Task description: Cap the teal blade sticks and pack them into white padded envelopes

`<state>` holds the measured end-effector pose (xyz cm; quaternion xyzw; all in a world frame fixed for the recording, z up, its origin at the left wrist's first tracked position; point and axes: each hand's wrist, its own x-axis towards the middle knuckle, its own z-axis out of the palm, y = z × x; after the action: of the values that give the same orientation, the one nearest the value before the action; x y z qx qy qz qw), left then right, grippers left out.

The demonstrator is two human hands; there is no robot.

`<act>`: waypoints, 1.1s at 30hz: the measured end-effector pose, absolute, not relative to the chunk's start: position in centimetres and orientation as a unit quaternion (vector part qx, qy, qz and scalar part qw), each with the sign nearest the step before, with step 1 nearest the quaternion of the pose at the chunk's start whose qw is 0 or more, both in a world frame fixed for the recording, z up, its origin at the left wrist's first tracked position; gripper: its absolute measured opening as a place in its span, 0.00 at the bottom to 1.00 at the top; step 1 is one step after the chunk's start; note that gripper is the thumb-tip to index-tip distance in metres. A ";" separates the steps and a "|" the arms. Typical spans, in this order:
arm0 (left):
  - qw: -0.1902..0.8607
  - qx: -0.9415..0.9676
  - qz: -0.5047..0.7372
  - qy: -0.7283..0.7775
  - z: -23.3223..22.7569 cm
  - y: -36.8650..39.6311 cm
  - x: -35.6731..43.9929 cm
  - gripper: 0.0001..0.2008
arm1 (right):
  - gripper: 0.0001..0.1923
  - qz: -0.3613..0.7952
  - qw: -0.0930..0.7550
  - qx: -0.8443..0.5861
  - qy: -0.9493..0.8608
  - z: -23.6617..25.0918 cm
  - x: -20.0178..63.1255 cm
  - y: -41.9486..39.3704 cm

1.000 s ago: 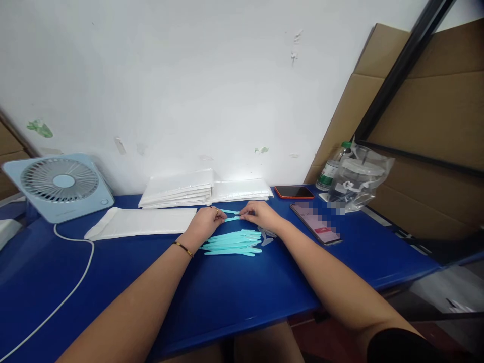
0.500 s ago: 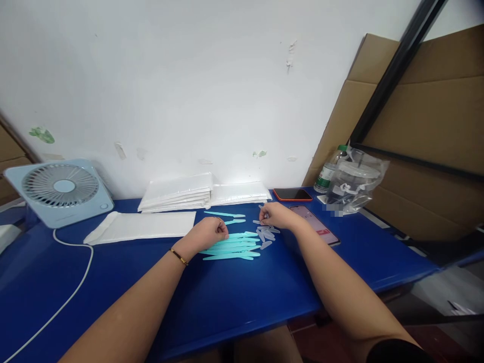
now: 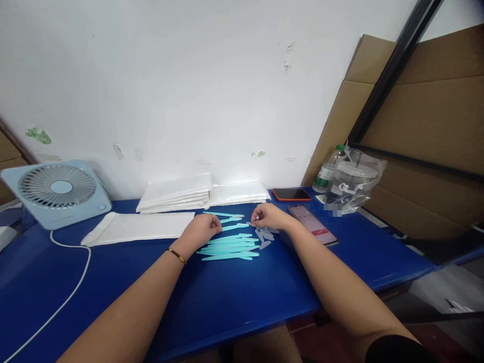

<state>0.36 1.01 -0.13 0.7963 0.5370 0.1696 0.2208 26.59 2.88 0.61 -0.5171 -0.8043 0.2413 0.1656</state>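
Note:
My left hand [image 3: 201,229] is closed on the handle of a turquoise eyebrow razor [image 3: 235,227], held level with its blade end pointing right. Just off that end, my right hand [image 3: 270,217] pinches a small clear blade cap [image 3: 248,223] between thumb and fingers. Whether cap and blade touch, I cannot tell. Several more turquoise razors [image 3: 227,247] lie side by side in front of my left hand. Behind the held razor rest two others [image 3: 231,219], partly covered by my fingers. A loose heap of clear caps [image 3: 266,235] lies below my right hand.
White padded envelopes [image 3: 176,192] are stacked against the wall, and a single one [image 3: 139,227] lies flat at left. A blue fan [image 3: 60,191] with a cable stands far left. Two phones [image 3: 291,194], a bottle [image 3: 328,170] and a bagged cup [image 3: 353,181] are at right.
My left hand has lifted a razor from the front group and moved it back and slightly left. My right hand has come left with a cap towards the razor's blade end.

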 end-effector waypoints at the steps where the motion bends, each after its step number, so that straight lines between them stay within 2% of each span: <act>1: 0.217 0.797 0.169 0.538 -0.1 1.0 0.4 0.08 | 0.08 0.248 0.164 -0.520 -0.801 0.6 26.6 2.9; 17: 0.078 0.849 0.147 0.502 0.7 0.4 0.6 0.08 | 0.14 0.254 0.173 -0.525 -0.794 0.6 27.2 3.2; 24: 0.094 0.849 0.150 0.499 0.8 0.6 0.8 0.08 | 0.14 0.278 0.204 -0.516 -0.784 -0.5 25.4 3.1; 29: 0.091 0.850 0.148 0.497 0.4 1.0 0.9 0.09 | 0.11 0.236 0.228 -0.497 -0.803 -0.8 24.2 3.3; 33: 0.086 0.846 0.177 0.495 0.8 0.5 0.9 0.11 | 0.10 0.189 0.241 -0.496 -0.812 1.3 25.7 2.6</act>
<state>0.87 0.54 0.79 0.8464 0.4950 0.1767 0.0863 25.65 2.56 1.27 -0.4963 -0.8124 0.1887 0.2410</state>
